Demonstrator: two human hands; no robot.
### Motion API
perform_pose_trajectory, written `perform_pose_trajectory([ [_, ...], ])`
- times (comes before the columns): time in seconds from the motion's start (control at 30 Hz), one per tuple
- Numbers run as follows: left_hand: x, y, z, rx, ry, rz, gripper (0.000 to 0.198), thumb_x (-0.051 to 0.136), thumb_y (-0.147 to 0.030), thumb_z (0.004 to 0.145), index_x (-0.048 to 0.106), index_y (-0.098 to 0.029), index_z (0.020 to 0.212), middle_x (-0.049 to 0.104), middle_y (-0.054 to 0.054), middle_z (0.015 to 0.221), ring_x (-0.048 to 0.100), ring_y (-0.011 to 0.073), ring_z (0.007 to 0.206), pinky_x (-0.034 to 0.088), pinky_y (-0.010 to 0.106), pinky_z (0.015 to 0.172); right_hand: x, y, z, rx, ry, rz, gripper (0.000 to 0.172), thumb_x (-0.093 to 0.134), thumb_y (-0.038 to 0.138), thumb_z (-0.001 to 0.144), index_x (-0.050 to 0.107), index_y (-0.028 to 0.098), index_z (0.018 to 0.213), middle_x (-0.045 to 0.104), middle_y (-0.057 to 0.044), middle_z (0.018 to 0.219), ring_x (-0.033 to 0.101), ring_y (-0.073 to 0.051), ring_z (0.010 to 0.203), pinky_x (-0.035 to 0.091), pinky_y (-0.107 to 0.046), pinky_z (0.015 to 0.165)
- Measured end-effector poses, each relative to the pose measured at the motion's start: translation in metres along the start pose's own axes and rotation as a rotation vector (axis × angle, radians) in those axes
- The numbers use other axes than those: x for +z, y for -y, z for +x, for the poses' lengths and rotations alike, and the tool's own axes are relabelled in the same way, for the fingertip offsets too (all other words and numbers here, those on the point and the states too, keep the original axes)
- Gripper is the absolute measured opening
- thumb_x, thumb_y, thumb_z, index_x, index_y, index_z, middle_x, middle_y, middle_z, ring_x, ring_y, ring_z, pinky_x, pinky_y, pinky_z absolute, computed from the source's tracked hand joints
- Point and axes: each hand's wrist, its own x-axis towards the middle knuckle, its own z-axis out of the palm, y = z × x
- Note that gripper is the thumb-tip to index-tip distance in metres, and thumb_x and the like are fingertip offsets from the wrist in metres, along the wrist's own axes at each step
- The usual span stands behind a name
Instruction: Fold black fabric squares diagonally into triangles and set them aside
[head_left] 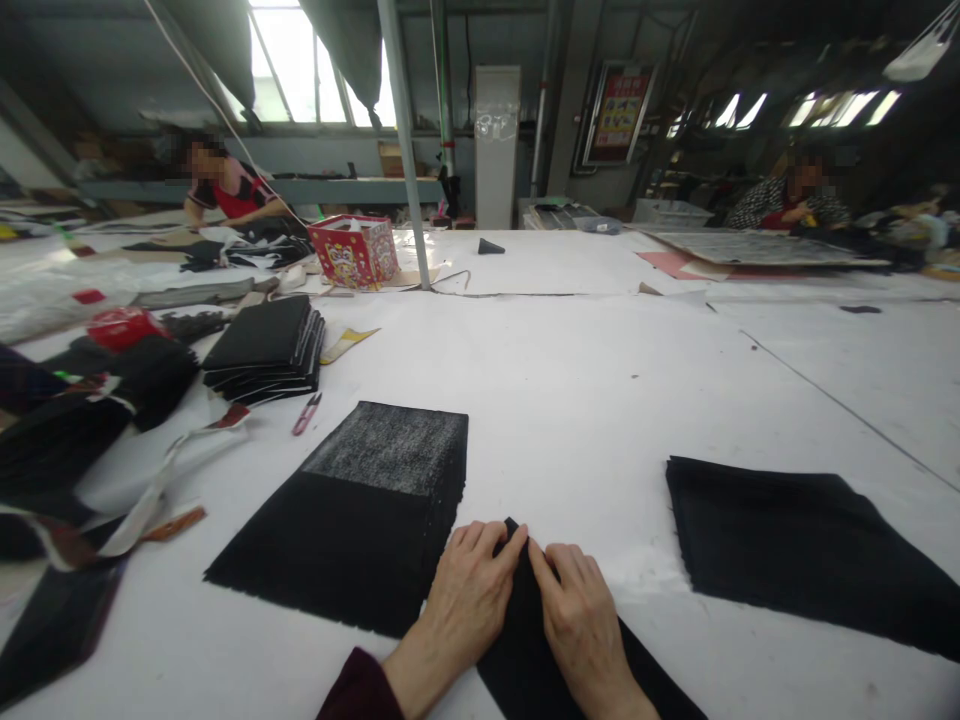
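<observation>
A black fabric piece [525, 650] lies on the white table right in front of me, running down past the bottom of the view. At its narrow far end, my left hand [472, 585] has its fingers curled, with thumb and forefinger pinching the edge. My right hand [579, 615] grips the same cloth close beside it, fingers bent and fingertips pressed near the edge. Just left of my hands is a stack of black fabric pieces [330, 545], its far part showing a speckled grey surface. Another black fabric pile [795, 540] lies to the right.
Pink thread snips [307, 414] lie near a folded black stack [259, 335]. Dark bundles [135, 390] and straps crowd the left side. A patterned red box [352, 250] stands beside a thin pole [409, 150]. Co-workers sit at the far left [232, 190] and far right [787, 200].
</observation>
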Motion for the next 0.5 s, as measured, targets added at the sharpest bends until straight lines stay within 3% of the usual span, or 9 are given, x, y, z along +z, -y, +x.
perform_pose_trajectory([
  [0.5,0.0005,-0.0008,0.0001,-0.025,-0.018,0.029,0.042,0.038,-0.02,0.097,0.044,-0.021,0.138,0.057,0.008,0.118,0.051,0.0226,0.102,0.045,0.042,0.092,0.0011,0.0008,-0.0008,0.022,0.018,0.009,0.034,0.035,0.008,0.097,0.055,0.012,0.124,0.054,-0.009,0.091,0.049,-0.024,0.084,0.043,-0.04,0.074],
])
